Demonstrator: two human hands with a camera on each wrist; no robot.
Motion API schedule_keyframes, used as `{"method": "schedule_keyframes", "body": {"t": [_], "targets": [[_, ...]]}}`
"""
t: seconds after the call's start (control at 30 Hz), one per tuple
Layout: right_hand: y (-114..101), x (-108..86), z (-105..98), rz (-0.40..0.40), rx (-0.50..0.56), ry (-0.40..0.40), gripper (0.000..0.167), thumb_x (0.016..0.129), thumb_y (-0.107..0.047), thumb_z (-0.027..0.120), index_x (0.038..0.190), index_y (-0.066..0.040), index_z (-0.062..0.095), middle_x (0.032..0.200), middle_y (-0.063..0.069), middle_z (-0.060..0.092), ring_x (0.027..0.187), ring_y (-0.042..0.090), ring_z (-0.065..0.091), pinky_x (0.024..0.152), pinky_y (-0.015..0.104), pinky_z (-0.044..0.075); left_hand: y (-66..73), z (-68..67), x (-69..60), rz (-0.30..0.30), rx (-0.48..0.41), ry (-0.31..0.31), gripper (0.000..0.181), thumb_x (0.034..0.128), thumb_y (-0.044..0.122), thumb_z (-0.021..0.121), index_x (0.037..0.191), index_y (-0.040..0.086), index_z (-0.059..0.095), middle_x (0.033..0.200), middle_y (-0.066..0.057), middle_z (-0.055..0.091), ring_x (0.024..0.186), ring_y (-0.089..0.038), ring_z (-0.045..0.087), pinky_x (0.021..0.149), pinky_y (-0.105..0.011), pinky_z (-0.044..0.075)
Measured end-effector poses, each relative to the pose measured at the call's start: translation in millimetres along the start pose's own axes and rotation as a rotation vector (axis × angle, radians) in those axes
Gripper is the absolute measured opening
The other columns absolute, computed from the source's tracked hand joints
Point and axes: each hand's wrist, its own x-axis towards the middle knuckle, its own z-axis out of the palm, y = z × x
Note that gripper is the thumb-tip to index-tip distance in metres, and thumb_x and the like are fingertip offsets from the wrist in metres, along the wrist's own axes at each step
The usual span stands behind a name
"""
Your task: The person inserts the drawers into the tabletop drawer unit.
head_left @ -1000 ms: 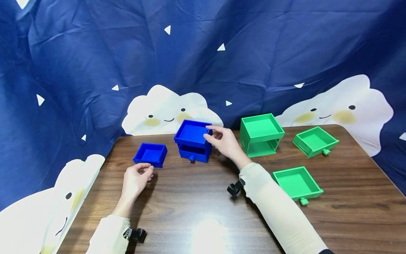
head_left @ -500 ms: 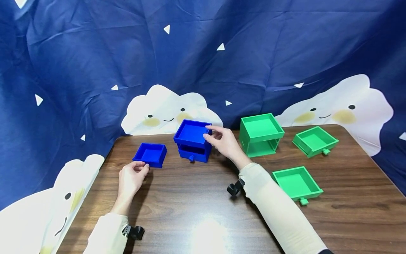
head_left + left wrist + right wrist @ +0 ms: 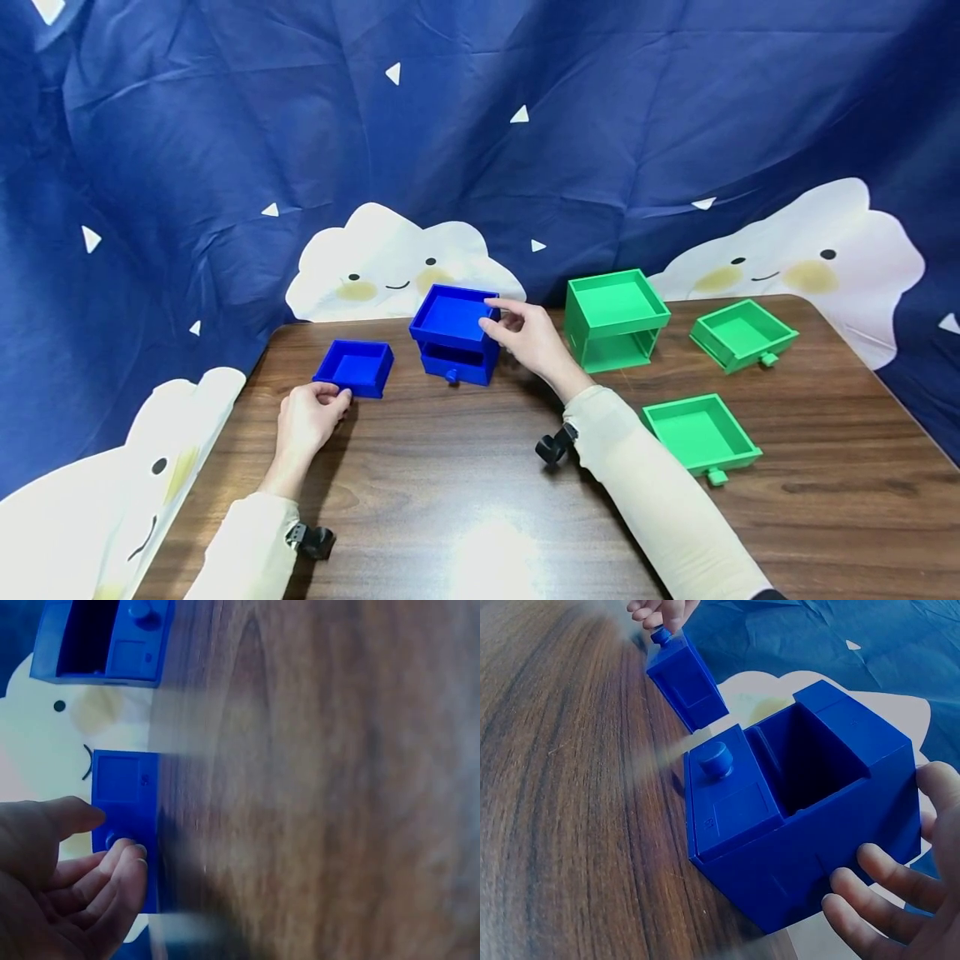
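Note:
A small blue drawer [image 3: 354, 365] rests on the table at the left, its round knob [image 3: 116, 838] facing the person. My left hand [image 3: 303, 417] is at this knob, thumb [image 3: 81, 814] above it and fingers beside it; a gap shows between thumb and fingers. To the right stands a blue cabinet [image 3: 456, 325] with a tray-like top. Its lower slot holds a knobbed drawer [image 3: 735, 791], and the upper slot is vacant. At the cabinet's right side, my right hand [image 3: 531, 337] rests with extended fingers; the thumb and index finger reach its top edge.
A green cabinet [image 3: 617, 321] with a hollow front stands right of the blue one. Two green drawers, one at the back right [image 3: 745, 333] and one nearer [image 3: 701, 435], lie on the wooden table [image 3: 420, 500]. A blue cloud-print curtain [image 3: 480, 150] hangs behind.
My left hand has shifted slightly left and up along the blue drawer's front, to its knob. The drawer, the blue cabinet and my right hand stay where they were.

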Motion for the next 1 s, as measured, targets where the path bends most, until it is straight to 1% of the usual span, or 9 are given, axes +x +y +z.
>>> {"method": "schedule_keyframes", "body": {"t": [0.13,0.3,0.43,0.53,0.6,0.7,0.83,0.93,1.0], "targets": [[0.0,0.0,0.3,-0.007,-0.011,0.001,0.045,0.103,-0.028,0.076,0.143,-0.009,0.070,0.094,0.013,0.075,0.072,0.018,0.063,0.065,0.028,0.056,-1.2,1.3,1.8,0.000,0.037,-0.022,0.032,0.0953,0.026,0.075,0.110,-0.002,0.080,0.092,-0.015,0.083,0.092,-0.039,0.079,0.081,-0.052,0.056],[-1.0,-0.6,0.9,-0.008,-0.013,0.003,0.045,0.103,-0.028,0.077,0.143,-0.010,0.070,0.094,0.013,0.076,0.073,0.018,0.064,0.065,0.027,0.056,-4.6,2.6,5.3,0.004,0.061,-0.052,0.032,0.0961,0.028,0.075,0.105,-0.002,0.081,0.079,-0.010,0.081,0.089,-0.039,0.079,0.077,-0.050,0.056],[-1.4,-0.8,1.2,-0.008,-0.013,0.003,0.044,0.103,-0.028,0.077,0.143,-0.011,0.071,0.095,0.013,0.076,0.075,0.020,0.065,0.065,0.028,0.056,-6.4,2.9,8.2,0.008,0.052,-0.096,0.031,0.0981,0.028,0.073,0.097,-0.001,0.082,0.068,-0.006,0.078,0.073,-0.028,0.078,0.069,-0.042,0.054],[-1.4,-0.7,1.0,-0.007,-0.006,0.003,0.044,0.103,-0.028,0.076,0.143,-0.010,0.070,0.095,0.014,0.076,0.075,0.023,0.066,0.066,0.029,0.056,-6.6,3.8,10.3,-0.002,0.039,-0.135,0.031,0.0998,0.029,0.072,0.091,0.001,0.083,0.066,-0.004,0.077,0.062,-0.016,0.073,0.064,-0.036,0.052],[-1.2,-0.6,0.9,-0.003,-0.002,0.002,0.045,0.103,-0.028,0.076,0.143,-0.010,0.070,0.095,0.014,0.076,0.075,0.024,0.065,0.066,0.029,0.056,-6.7,4.4,11.4,-0.010,0.035,-0.152,0.032,0.1008,0.029,0.071,0.090,0.002,0.083,0.067,-0.004,0.077,0.059,-0.010,0.070,0.062,-0.033,0.051],[-1.0,-0.4,0.6,-0.002,-0.004,0.003,0.045,0.103,-0.028,0.076,0.144,-0.010,0.070,0.095,0.014,0.076,0.074,0.021,0.064,0.066,0.029,0.056,-7.1,5.4,12.0,-0.016,0.029,-0.156,0.032,0.1016,0.029,0.070,0.089,0.002,0.083,0.068,-0.004,0.077,0.058,-0.008,0.068,0.062,-0.032,0.049],[-1.0,-0.3,0.4,-0.004,-0.006,0.004,0.045,0.103,-0.028,0.076,0.143,-0.010,0.070,0.096,0.014,0.076,0.074,0.019,0.064,0.067,0.029,0.056,-9.1,7.4,12.1,-0.012,0.014,-0.139,0.031,0.1016,0.027,0.070,0.090,0.003,0.084,0.068,-0.004,0.077,0.058,-0.007,0.068,0.064,-0.031,0.050],[-0.8,-0.5,0.4,-0.007,-0.004,0.004,0.044,0.103,-0.027,0.076,0.143,-0.010,0.070,0.096,0.014,0.076,0.074,0.021,0.065,0.066,0.029,0.057,-10.8,8.5,12.3,-0.009,-0.009,-0.123,0.030,0.1014,0.026,0.071,0.091,0.002,0.085,0.068,-0.004,0.077,0.057,-0.005,0.068,0.066,-0.029,0.052],[-0.6,-0.4,0.3,-0.006,0.000,0.002,0.045,0.103,-0.027,0.076,0.143,-0.010,0.070,0.096,0.015,0.076,0.075,0.029,0.068,0.066,0.029,0.057,-10.7,8.7,12.8,-0.013,-0.040,-0.116,0.029,0.1014,0.025,0.071,0.092,0.001,0.085,0.069,-0.005,0.078,0.056,-0.005,0.069,0.065,-0.026,0.052]]}}
